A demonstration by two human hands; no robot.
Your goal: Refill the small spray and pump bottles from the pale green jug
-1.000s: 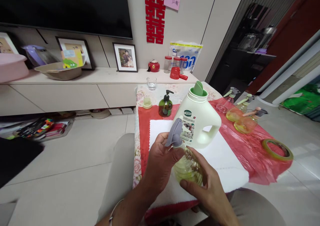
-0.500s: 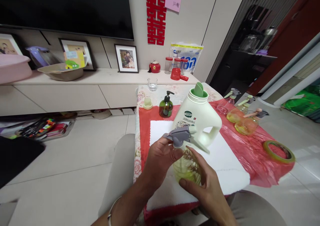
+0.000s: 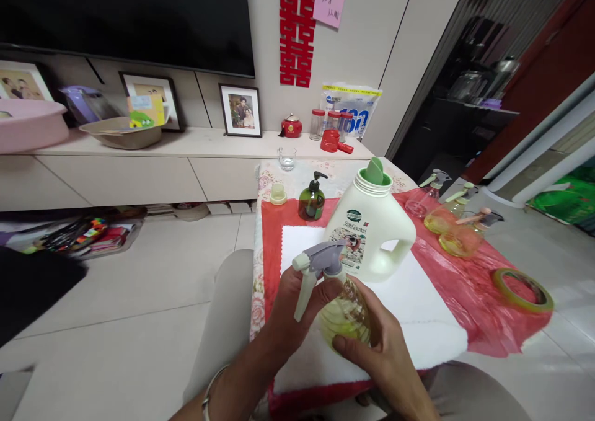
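Note:
A clear spray bottle (image 3: pixel 343 322) with pale yellow liquid in its lower part is between my hands, over the white cloth. My right hand (image 3: pixel 388 353) is wrapped around its body, thumb at the front. At the bottle's neck, my left hand (image 3: pixel 292 303) grips just below the grey trigger head (image 3: pixel 328 257), whose pale nozzle and trigger face left. Right behind it stands a large pale-green jug (image 3: pixel 367 222) with a handle and a green spout in its open mouth. A green pump bottle (image 3: pixel 311 201) is further back, beside a pale translucent cap (image 3: pixel 277 194).
White cloth (image 3: pixel 418 322) lies over red plastic sheeting (image 3: pixel 483 322) on the table. Several spray bottles (image 3: pixel 458 238) stand at the right, near a roll of tape (image 3: pixel 523 289). A small glass cup (image 3: pixel 287 159) is at the table's back edge.
The trigger head has turned about the bottle's neck, its nozzle swinging from the right round to the left. Both hands remain on the bottle. The view has shifted slightly.

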